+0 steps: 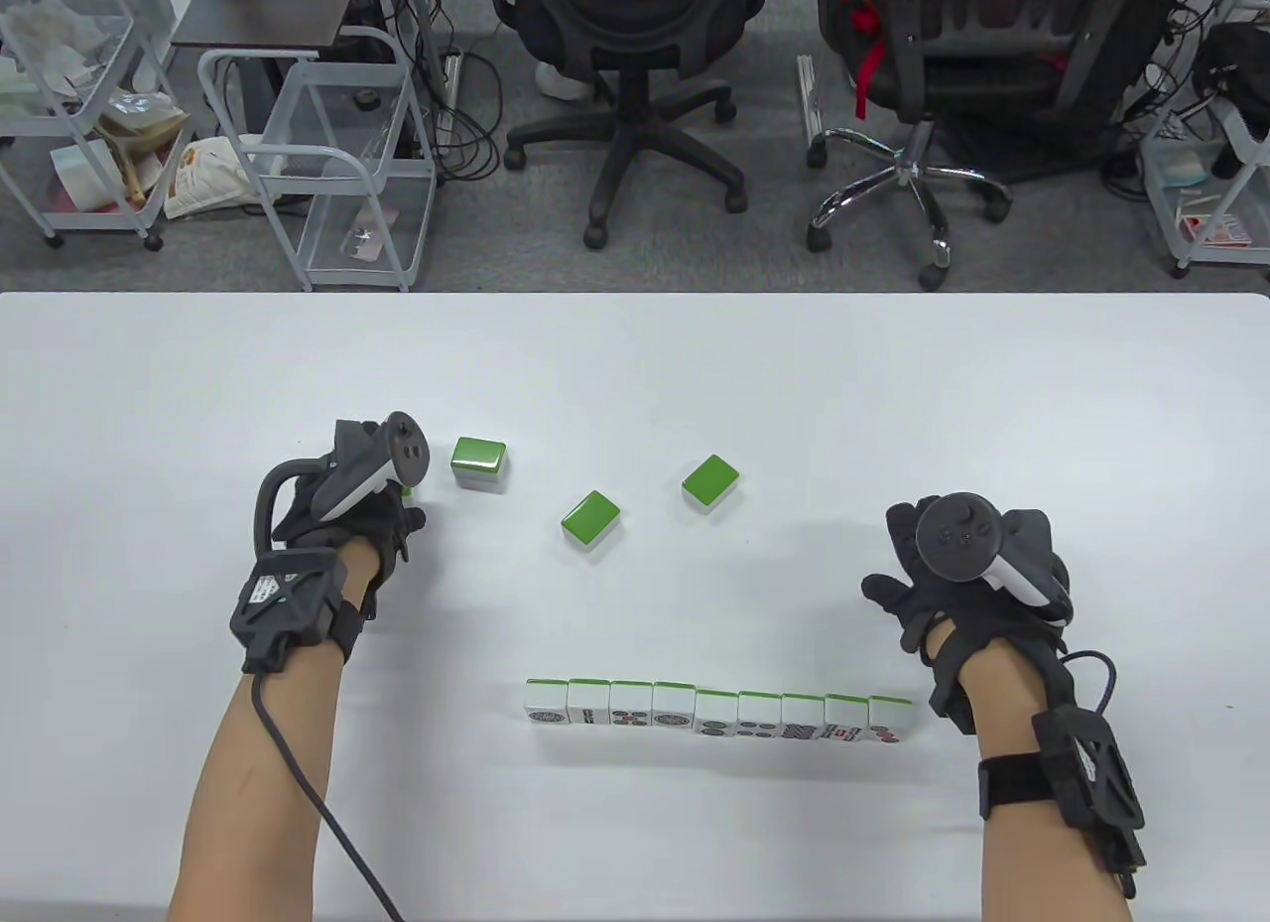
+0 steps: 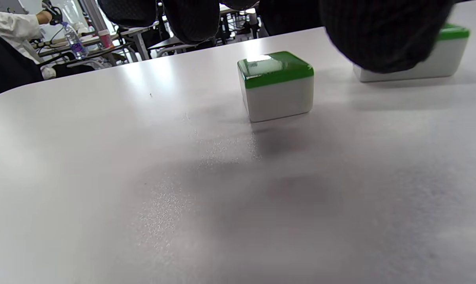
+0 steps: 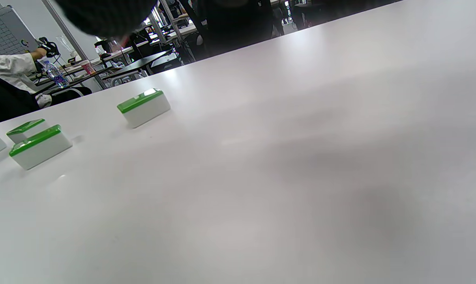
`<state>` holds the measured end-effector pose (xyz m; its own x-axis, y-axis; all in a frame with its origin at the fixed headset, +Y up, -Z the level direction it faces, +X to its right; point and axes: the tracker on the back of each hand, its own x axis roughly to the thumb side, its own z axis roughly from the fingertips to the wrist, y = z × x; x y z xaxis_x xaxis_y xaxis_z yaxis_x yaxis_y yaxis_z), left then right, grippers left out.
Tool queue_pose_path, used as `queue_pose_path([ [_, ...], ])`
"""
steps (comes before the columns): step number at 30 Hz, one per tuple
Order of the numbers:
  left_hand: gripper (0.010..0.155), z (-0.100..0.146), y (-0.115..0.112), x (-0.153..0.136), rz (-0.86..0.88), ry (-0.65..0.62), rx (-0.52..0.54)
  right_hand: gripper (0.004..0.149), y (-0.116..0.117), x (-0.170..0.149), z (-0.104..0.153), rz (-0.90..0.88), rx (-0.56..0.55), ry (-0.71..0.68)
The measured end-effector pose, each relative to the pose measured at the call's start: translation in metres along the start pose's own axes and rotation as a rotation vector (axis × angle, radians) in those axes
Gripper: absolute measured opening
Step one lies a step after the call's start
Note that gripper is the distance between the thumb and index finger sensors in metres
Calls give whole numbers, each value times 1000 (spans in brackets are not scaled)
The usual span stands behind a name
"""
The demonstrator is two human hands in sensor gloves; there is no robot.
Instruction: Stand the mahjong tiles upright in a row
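A row of several upright mahjong tiles (image 1: 719, 714) stands near the table's front, faces toward me. Three loose tiles lie green back up farther out: one (image 1: 479, 461), one (image 1: 591, 518), one (image 1: 710, 483). Another tile (image 2: 276, 85) lies just under my left hand's fingertips (image 2: 190, 19), mostly hidden by the tracker in the table view. My left hand (image 1: 397, 510) hovers over it without gripping. My right hand (image 1: 908, 565) is spread open and empty above the right end of the row. The loose tiles also show in the right wrist view (image 3: 144, 106).
The white table (image 1: 635, 366) has bare surface to the left of the row and beyond the loose tiles. Office chairs (image 1: 635, 78) and wire racks (image 1: 327, 158) stand past the far edge. A cable (image 1: 327, 823) trails from my left wrist.
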<state>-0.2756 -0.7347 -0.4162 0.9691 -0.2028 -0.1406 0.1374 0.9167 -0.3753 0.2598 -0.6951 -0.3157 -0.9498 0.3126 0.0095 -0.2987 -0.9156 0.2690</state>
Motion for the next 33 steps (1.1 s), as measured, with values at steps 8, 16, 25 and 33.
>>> queue_pose_path([
  [8,86,-26,-13,6,54,8,-58,80,0,0,3,20,10,4],
  [16,78,-21,-14,12,-42,11,30,80,-3,0,5,14,-11,0],
  [25,79,47,-7,18,110,-431,-318,80,-4,5,7,6,-17,-22],
  [33,80,116,-33,60,143,-764,-540,80,-2,3,9,-32,-21,-34],
])
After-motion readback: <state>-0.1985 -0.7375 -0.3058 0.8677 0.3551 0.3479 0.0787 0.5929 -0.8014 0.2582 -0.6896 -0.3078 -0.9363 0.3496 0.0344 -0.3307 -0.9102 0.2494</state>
